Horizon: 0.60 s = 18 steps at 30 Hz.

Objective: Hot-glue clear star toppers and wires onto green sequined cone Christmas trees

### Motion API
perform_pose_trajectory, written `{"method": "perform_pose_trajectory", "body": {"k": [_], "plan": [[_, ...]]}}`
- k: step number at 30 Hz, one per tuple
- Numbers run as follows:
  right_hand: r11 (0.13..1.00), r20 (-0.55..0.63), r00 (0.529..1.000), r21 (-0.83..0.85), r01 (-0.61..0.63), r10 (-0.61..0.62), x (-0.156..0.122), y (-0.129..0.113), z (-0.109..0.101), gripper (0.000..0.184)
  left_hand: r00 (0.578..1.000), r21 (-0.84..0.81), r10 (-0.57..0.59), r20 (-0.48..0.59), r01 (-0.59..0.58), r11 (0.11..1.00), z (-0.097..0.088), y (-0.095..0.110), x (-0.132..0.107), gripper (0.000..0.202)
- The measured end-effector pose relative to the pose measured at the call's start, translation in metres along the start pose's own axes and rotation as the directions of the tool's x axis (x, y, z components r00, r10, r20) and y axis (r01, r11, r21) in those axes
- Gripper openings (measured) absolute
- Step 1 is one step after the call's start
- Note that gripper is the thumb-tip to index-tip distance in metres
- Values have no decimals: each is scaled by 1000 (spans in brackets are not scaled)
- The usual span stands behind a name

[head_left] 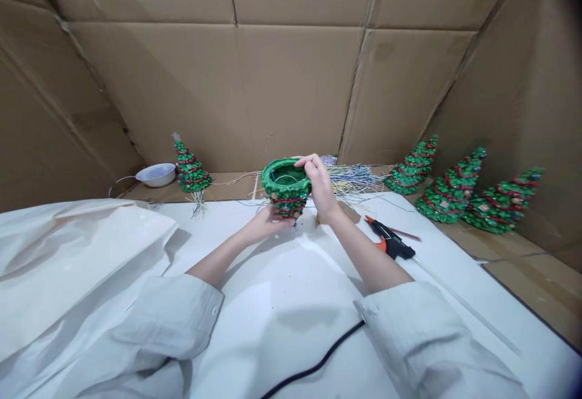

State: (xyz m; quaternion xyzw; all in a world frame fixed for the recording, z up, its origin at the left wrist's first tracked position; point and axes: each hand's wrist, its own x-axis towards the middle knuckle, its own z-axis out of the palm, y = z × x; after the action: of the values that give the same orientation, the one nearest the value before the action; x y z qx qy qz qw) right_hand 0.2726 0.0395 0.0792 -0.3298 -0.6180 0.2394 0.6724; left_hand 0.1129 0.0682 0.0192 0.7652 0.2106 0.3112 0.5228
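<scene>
Both my hands hold a small green cone-shaped Christmas tree [285, 188] with red garland, turned upside down so its hollow base faces up. My left hand [267, 222] cups the tree's lower part from below, fingers wrapped round it. My right hand [320, 185] grips the rim of the open base, thumb and fingers closed over the edge. A thin wire shows inside the hollow. The tree is lifted just above the white table cover [282, 302].
A black and orange glue gun [391, 242] lies right of my right arm, its black cord [313, 365] trailing toward me. A bundle of thin wires [352, 179] lies behind the tree. An upright finished tree [191, 168] and white bowl [157, 174] stand left; three finished trees [454, 190] lie right. Cardboard walls surround.
</scene>
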Motion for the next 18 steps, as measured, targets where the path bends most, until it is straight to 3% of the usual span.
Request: {"method": "perform_pose_trajectory", "body": {"k": [2, 5, 7, 12, 18], "plan": [[1000, -31, 1000, -16, -6, 5, 0, 1, 0, 25, 999, -13, 45, -4, -45, 999, -5, 7, 1, 67], [1000, -27, 1000, -9, 3, -3, -1, 0, 1, 23, 959, -103, 203, -197, -226, 969, -11, 28, 7, 89], [1000, -10, 1000, 20, 13, -13, 0, 1, 2, 24, 915, -167, 232, -330, -298, 940, -11, 43, 15, 75], [998, -35, 999, 68, -11, 13, 3, 7, 2, 27, 854, -190, 166, -494, -292, 937, 1, 62, 37, 34], [999, -77, 997, 34, 5, -2, 2, 12, 0, 24, 811, -138, 201, -549, -325, 935, 8, 56, 44, 18]]}}
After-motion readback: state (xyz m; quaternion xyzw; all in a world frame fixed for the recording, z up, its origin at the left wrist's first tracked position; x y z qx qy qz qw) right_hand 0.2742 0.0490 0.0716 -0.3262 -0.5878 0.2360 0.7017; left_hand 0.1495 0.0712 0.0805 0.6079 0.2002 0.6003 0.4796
